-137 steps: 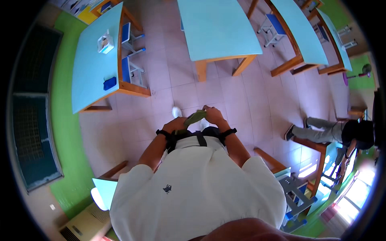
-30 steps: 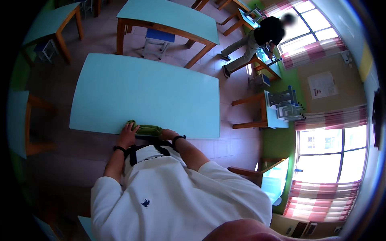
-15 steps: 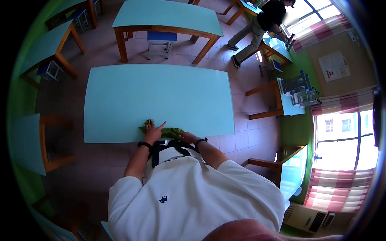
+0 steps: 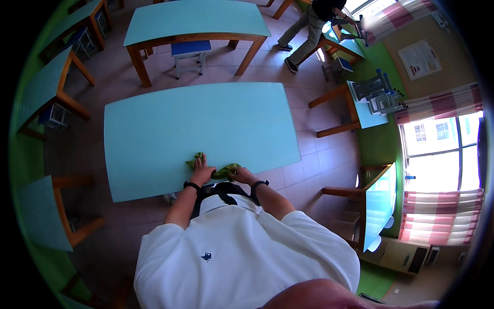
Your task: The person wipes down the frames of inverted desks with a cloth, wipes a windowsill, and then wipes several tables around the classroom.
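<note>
Classroom tables surround me; on the turquoise table (image 4: 206,123), near edge, my left hand (image 4: 202,171) lies spread flat on a green cloth (image 4: 222,171), right hand (image 4: 241,176) pinching its right end. A pale poster (image 4: 421,59) hangs far right.

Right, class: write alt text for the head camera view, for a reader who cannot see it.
Seen from above, a person in a white shirt presses a green cloth onto a light blue table, left hand flat on it and right hand gripping its other end. Similar tables and a blue stool stand around; another person works far off.
</note>
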`<state>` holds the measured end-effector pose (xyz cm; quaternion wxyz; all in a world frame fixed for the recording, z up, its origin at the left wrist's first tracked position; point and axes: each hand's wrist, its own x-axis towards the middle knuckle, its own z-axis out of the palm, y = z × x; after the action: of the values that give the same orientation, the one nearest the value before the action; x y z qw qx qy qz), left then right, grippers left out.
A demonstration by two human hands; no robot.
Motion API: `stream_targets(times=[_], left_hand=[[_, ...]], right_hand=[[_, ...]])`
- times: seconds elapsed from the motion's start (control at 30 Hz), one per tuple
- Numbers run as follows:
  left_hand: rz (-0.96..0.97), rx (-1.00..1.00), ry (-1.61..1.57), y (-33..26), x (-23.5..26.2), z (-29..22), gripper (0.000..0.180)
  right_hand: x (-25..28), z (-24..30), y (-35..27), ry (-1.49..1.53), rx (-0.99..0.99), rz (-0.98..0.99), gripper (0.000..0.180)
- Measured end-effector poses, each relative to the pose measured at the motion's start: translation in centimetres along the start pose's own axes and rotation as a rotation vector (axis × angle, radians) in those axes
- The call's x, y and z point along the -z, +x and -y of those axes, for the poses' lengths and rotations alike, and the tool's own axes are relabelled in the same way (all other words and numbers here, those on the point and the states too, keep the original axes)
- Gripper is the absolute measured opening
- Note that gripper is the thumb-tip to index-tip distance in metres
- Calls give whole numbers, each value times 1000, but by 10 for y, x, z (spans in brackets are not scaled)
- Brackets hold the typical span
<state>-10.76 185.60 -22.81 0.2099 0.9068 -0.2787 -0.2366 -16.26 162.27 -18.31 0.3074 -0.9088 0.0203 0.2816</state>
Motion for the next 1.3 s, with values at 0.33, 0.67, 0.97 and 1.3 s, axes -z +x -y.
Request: stream_targets(times=[0.33,0.67,0.97,1.3], left_hand=[[-423,-160,199,-93,42,87,13],[-294,278,213,-185,78,209,34],[-188,206,30,-174,82,206,46],[94,-212,-60,-77,52,121,55]], right_hand=[[-100,114,47,-161,-178,117,97],[-171,241,92,-253,210,199,82],[-152,275,84,-103,604,193,81],[-92,132,52,-251,232,-60,50]])
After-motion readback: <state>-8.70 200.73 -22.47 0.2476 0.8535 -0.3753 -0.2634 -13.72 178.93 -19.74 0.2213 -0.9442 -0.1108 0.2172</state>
